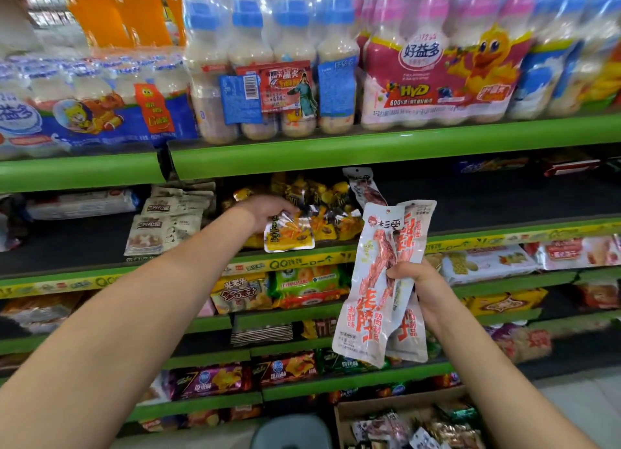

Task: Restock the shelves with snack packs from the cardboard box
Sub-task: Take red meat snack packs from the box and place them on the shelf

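My left hand reaches onto the second green shelf and holds a yellow snack pack at the front of a heap of like yellow packs. My right hand grips two or three long white packs with red lettering, upright, in front of the shelves. One more white and red pack stands on the shelf behind them. The open cardboard box sits on the floor at the bottom right, with several mixed snack packs inside.
Shrink-wrapped drink bottles fill the top shelf. Beige snack packs lie left of the yellow heap, with dark bare shelf further left and to the right. Lower shelves hold assorted snack bags. A grey round stool stands beside the box.
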Motion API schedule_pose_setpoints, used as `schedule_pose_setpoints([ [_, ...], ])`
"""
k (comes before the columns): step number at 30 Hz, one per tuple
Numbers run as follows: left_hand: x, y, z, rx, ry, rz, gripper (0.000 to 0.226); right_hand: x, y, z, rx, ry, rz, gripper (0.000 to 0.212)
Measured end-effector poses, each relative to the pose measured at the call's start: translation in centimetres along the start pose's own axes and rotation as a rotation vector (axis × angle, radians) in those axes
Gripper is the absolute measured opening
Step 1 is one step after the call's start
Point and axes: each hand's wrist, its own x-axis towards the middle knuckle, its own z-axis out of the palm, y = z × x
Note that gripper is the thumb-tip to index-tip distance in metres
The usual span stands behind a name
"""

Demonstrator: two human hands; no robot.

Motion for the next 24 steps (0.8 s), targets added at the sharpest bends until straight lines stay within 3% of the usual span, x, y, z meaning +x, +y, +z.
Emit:
schedule_pose_setpoints([
  [4,-0.3,0.6,0.0,-0.038,0.031,0.050,0.033,0.0,0.5,0.0,-0.006,0.019,0.023,0.039],
  [8,-0.5,1.4,-1.0,-0.105,0.074,0.044,0.007,-0.1,0.4,-0.2,-0.003,0.033,0.053,0.039],
  [11,-1.2,1.3,-2.4,-0.214,0.023,0.025,0.004,-0.3,0.2,-0.4,-0.013,0.022,0.059,0.037],
  [14,-2.5,0.5,-3.7,-0.265,0.018,0.001,0.017,-0.3,0.1,-0.3,-0.008,0.009,0.063,0.035],
  [17,-4.7,-0.8,-4.4,-0.355,-0.013,-0.009,0.005,-0.3,0.1,0.0,0.003,-0.031,0.077,0.033],
  [21,-7.5,-3.2,-4.9,-0.413,-0.105,0.089,0.021,0.1,0.6,0.7,-0.010,-0.057,0.083,0.029],
  [24,-9.4,-5.3,-4.6,-0.323,-0.097,0.166,0.030,0.5,1.1,1.3,-0.034,-0.072,0.095,0.027],
])
